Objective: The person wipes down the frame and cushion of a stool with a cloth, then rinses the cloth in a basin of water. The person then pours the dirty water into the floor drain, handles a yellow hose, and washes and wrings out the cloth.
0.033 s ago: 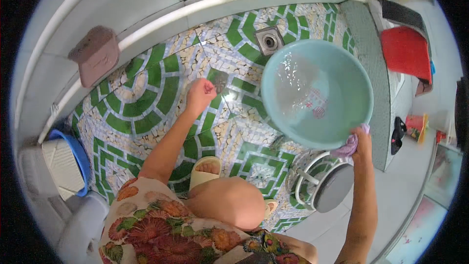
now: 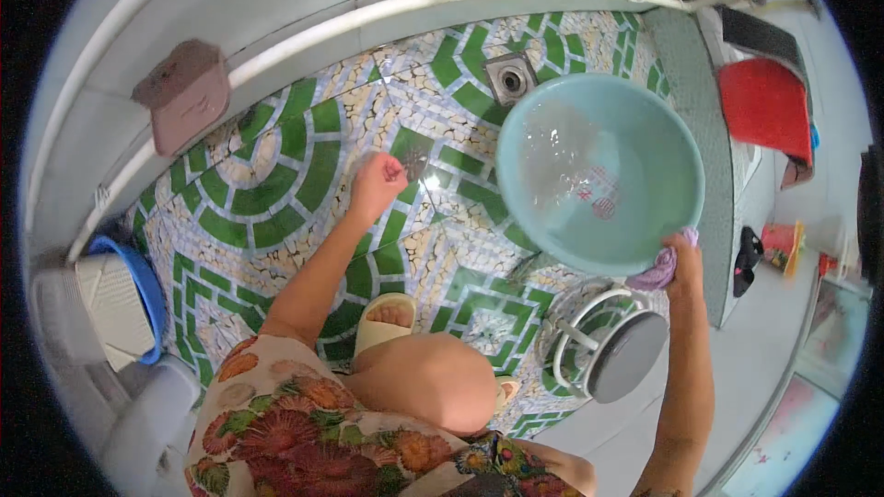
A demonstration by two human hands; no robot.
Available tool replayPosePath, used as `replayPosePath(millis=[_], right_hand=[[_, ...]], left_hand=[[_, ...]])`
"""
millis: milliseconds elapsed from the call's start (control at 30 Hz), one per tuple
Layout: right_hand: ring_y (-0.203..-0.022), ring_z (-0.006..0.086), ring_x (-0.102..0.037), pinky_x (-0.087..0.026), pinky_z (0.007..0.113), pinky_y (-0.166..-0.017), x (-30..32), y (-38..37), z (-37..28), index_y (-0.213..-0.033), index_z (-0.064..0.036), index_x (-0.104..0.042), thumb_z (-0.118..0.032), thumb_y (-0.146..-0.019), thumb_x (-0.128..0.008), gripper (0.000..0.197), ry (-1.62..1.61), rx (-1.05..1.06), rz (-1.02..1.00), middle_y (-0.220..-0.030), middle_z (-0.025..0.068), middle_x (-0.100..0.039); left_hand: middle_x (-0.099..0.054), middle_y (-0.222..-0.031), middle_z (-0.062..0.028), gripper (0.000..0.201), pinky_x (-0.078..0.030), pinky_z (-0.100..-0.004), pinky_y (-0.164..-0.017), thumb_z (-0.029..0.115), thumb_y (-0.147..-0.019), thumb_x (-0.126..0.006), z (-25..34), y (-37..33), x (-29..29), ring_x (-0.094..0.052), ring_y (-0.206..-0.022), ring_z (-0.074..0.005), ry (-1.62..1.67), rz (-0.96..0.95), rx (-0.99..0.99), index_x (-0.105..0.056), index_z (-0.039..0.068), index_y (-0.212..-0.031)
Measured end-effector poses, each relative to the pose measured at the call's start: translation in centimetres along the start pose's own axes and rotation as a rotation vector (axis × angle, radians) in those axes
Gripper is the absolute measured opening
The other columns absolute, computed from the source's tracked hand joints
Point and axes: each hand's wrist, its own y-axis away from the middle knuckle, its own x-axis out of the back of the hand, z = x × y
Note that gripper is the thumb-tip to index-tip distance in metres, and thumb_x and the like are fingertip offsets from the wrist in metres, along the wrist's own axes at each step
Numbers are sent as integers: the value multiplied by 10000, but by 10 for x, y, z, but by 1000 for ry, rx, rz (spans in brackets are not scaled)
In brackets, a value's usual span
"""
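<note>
My left hand (image 2: 378,186) is over the patterned floor with its fingers pinched together. Beside its fingertips is a faint dark, blurred patch (image 2: 419,158); whether the fingers hold it I cannot tell. At the right, my right hand (image 2: 683,269) grips a bunched purple cloth (image 2: 657,271) against the near right rim of a large teal basin (image 2: 658,170). The basin's inside looks wet, with shiny spots at its left and a printed pink-red pattern at the bottom. How the fingers lie on the rim is partly hidden by the cloth.
A round grey-topped stool (image 2: 629,356) lies tipped near the basin. Behind the basin is a floor drain (image 2: 509,79). A white pipe (image 2: 368,14) follows the wall, with a pinkish-brown dustpan-like holder (image 2: 191,110) at left. A blue basin (image 2: 147,299) stands left, black footwear (image 2: 748,262) right.
The shiny, splashed patch inside the teal basin has shrunk. The dark blur by my left fingertips is fainter. Both hands stay almost in place, and the view has shifted slightly.
</note>
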Motion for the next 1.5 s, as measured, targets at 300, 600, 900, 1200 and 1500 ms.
replayPosePath(millis=[300,600,900,1200,1500], right_hand=[[-547,185,-517,-421,335,-480,-30,-73,-41,-773,-1,-543,-81,-661,-596,148,51,103,-15,-662,63,-514],[-528,193,-528,-445,330,-470,-44,-84,-77,-776,9,-535,-84,-685,-578,138,137,240,9,-675,65,-528],[-542,184,-524,-441,326,-480,-43,-93,-100,-749,-7,-545,-76,-673,-588,112,259,269,41,-649,56,-519],[-563,193,-535,-440,332,-493,-38,-100,-127,-785,6,-559,-90,-646,-608,176,300,326,50,-694,68,-543],[-612,169,-548,-443,304,-565,-37,-102,-163,-853,11,-577,-80,-679,-582,196,321,409,7,-735,48,-565]], left_hand=[[-558,-707,-18,144,-444,-237,-596,56,-740,-655,10,61,24,-518,-630,-83,125,-24,79,-542,21,-821],[-565,-724,-26,168,-456,-250,-593,86,-723,-677,1,64,1,-527,-625,-112,240,-59,122,-557,39,-831],[-572,-728,-44,175,-458,-254,-570,79,-706,-695,15,71,-9,-552,-615,-122,141,-88,41,-558,28,-803],[-578,-738,-49,182,-467,-247,-580,77,-710,-692,11,77,-16,-557,-631,-112,175,-145,96,-551,21,-812],[-577,-737,-54,174,-465,-254,-570,90,-700,-690,8,79,-24,-558,-616,-124,154,-132,44,-561,33,-801]])
